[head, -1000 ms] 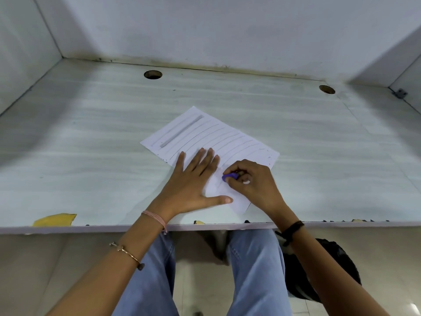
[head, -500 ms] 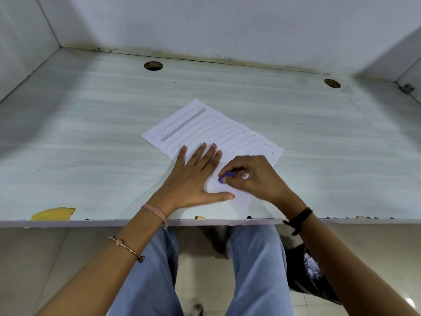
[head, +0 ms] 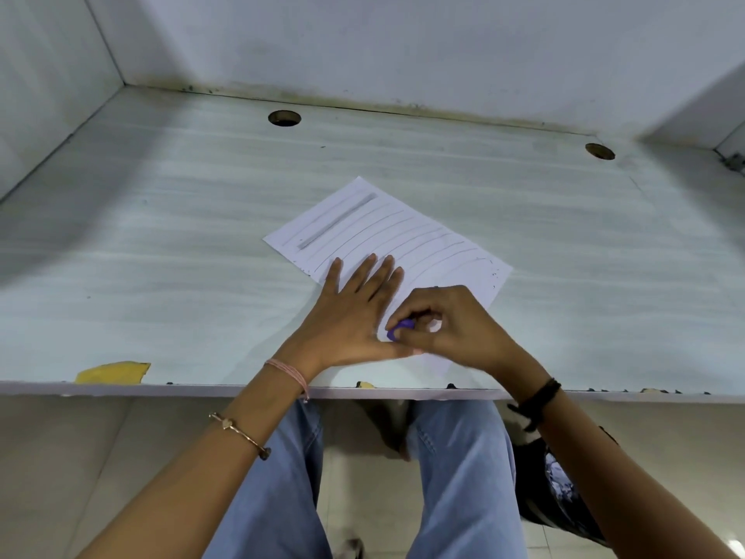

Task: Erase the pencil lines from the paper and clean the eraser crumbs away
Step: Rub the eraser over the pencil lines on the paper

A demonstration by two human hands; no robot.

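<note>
Paper (head: 407, 236): white sheet, flat on the worktop (head: 161, 244), near the front edge about midway along it, turned at an angle so one corner points toward the back edge. Thin grey pencil lines (head: 419, 246) run parallel across it, slightly bowed, fading toward the sheet's right side. One thick grey shaded band (head: 336, 221) sits close to the far-left edge of the sheet. The near part of the sheet, around the hands, looks plain white. A few dark specks (head: 494, 274) along the sheet's right edge, too small to tell what they are. Left hand (head: 350, 316) lies palm down on the near-left part of the sheet, fingers straight and spread, thumb stretched toward the other hand, gripping nothing. Right hand (head: 455, 328), slightly blurred, has its fingers curled and pinches a purple eraser (head: 401, 328) between thumb and fingertips; the eraser's low end meets the sheet just beside the left hand's thumb side. Yellow scrap (head: 113, 372) at the front edge toward the left corner, small yellow chip (head: 365, 384) at the front edge below the left wrist. Two round holes near the back edge, one left of centre (head: 284, 117), one toward the right corner (head: 600, 151). Pink thread band (head: 288, 371) on the left wrist, gold bracelet (head: 238, 431) on the left forearm, black band (head: 538, 399) on the right wrist. Blue jeans (head: 459, 478) below the front edge, dark bag (head: 552, 482) on the floor to the right.
</note>
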